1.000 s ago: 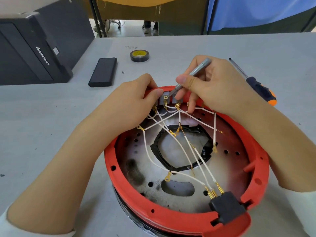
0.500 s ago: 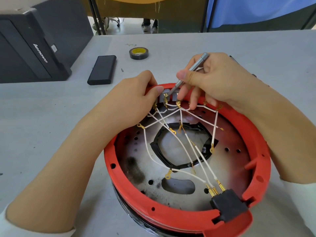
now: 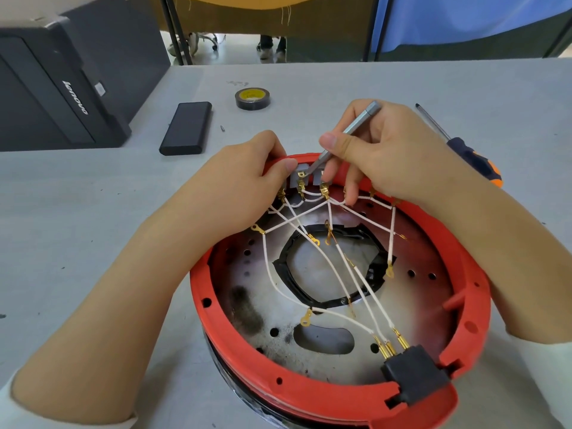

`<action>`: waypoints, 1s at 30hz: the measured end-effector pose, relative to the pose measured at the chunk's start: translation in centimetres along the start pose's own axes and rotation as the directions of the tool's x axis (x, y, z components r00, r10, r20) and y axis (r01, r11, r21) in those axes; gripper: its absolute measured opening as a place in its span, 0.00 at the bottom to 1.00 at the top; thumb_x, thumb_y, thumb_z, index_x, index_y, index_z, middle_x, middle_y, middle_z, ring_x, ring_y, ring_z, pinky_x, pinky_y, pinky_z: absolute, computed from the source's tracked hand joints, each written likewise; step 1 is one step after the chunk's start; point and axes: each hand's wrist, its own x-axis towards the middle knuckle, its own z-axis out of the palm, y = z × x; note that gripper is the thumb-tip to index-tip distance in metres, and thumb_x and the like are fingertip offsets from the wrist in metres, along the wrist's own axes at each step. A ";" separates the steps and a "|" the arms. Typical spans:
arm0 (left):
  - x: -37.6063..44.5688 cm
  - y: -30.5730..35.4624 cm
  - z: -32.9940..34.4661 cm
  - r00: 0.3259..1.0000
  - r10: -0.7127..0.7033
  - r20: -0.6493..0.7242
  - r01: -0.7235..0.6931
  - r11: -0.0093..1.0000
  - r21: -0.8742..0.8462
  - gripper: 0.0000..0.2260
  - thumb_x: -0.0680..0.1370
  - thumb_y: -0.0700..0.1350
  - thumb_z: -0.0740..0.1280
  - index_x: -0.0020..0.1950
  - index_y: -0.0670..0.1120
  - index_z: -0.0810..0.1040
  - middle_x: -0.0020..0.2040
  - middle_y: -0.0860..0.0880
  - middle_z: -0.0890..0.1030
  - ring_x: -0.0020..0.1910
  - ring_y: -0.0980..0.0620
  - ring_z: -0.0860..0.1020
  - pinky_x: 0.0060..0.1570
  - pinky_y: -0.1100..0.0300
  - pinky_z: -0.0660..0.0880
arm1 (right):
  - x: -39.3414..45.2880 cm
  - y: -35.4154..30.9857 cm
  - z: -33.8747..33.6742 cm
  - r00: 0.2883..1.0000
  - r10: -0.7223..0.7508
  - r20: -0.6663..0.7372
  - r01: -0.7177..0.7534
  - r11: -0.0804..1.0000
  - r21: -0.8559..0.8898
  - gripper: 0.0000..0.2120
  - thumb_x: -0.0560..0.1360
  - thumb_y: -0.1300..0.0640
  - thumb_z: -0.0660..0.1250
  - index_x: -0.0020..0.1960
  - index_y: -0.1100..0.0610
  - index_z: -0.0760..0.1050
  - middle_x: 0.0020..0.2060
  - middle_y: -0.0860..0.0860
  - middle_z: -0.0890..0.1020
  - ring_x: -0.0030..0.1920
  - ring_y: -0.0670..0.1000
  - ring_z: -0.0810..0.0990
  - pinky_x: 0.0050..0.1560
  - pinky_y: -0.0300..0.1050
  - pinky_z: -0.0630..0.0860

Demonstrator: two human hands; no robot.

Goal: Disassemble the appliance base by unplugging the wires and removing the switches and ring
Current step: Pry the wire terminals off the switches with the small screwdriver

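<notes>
The round red-rimmed appliance base (image 3: pixel 340 305) sits on the grey tabletop (image 3: pixel 93 212), close to its near edge, and little has shifted in the last second. The right hand (image 3: pixel 387 159) still pinches the slim grey metal tool (image 3: pixel 346 134), tip at the far-rim gold wire terminals (image 3: pixel 301 178), none visibly unplugged yet. The left hand (image 3: pixel 241 187) grips the rim just beside them, white wires (image 3: pixel 309 243) crowding the working room.

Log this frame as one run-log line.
left hand: grips red plastic base ring | right hand: holds slim grey metal tool, tip at brass wire terminal | white wires: mostly plugged
</notes>
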 end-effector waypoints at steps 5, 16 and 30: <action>0.0 0.1 0.1 1.000 0.001 -0.001 -0.001 1.000 0.007 0.09 0.81 0.55 0.57 0.52 0.51 0.72 0.36 0.55 0.76 0.34 0.59 0.73 0.29 0.63 0.62 | 0.4 -0.4 -0.3 0.995 0.099 0.031 -0.100 0.994 0.050 0.11 0.80 0.55 0.63 0.40 0.56 0.69 0.33 0.52 0.85 0.22 0.52 0.78 0.17 0.32 0.63; 0.0 0.0 0.0 1.000 0.001 -0.001 -0.001 1.000 0.000 0.09 0.80 0.55 0.57 0.51 0.51 0.72 0.36 0.54 0.77 0.33 0.59 0.74 0.30 0.62 0.64 | 0.2 0.3 0.1 0.999 -0.012 -0.037 0.012 1.000 0.008 0.10 0.79 0.53 0.63 0.40 0.54 0.70 0.33 0.50 0.84 0.20 0.51 0.77 0.27 0.32 0.70; 0.1 0.1 0.0 1.000 -0.005 -0.006 0.005 1.000 0.006 0.09 0.80 0.55 0.57 0.50 0.53 0.72 0.36 0.55 0.76 0.33 0.60 0.73 0.29 0.63 0.63 | 0.2 0.0 0.0 1.000 0.014 -0.020 -0.014 1.000 0.007 0.09 0.79 0.53 0.63 0.41 0.54 0.70 0.32 0.50 0.84 0.20 0.50 0.76 0.23 0.33 0.68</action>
